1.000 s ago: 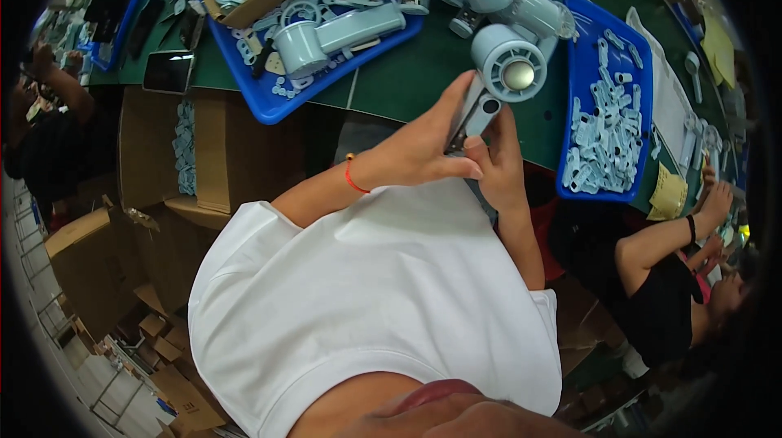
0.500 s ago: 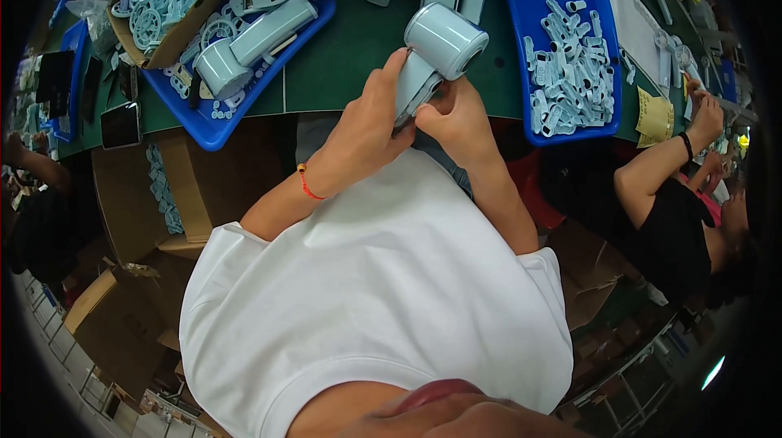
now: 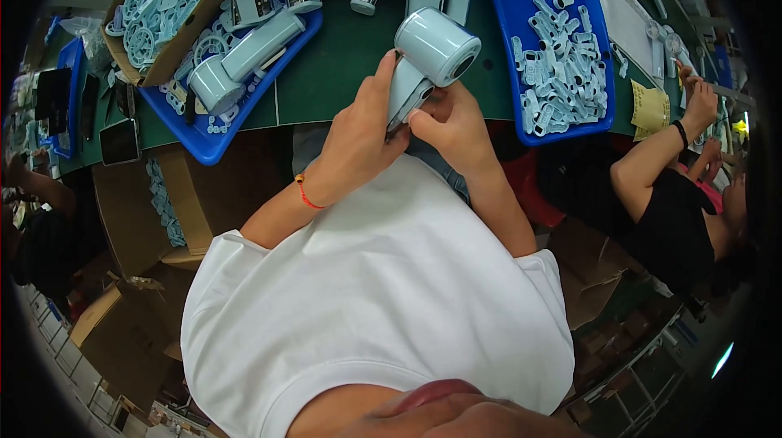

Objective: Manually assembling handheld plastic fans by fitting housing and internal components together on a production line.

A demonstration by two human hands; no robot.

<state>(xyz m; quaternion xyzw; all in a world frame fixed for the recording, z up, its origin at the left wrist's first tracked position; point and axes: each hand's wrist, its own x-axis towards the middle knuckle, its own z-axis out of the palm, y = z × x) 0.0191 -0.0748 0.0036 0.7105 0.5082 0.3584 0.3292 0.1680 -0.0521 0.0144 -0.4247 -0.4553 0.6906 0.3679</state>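
From afar I see the left hand (image 3: 358, 130) and right hand (image 3: 458, 130) gripping a pale-blue cylinder-headed device (image 3: 428, 45) at the green counter (image 3: 346, 63), near a blue tray (image 3: 507, 10) of small parts (image 3: 566, 76).

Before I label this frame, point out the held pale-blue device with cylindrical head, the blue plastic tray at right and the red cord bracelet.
Pale-blue device (image 3: 429, 49): head view, cylinder's side.
Blue plastic tray (image 3: 511, 10): head view, bare floor, left side.
Red cord bracelet (image 3: 305, 195): head view, cord.

A green bench (image 3: 346, 47) with blue trays (image 3: 510, 10) of near-identical pale-blue plastic parts (image 3: 562, 80), a cardboard box (image 3: 187, 31) of further mouldings (image 3: 167, 0) and a co-worker in black (image 3: 678, 222) mark the setting as an assembly workshop.
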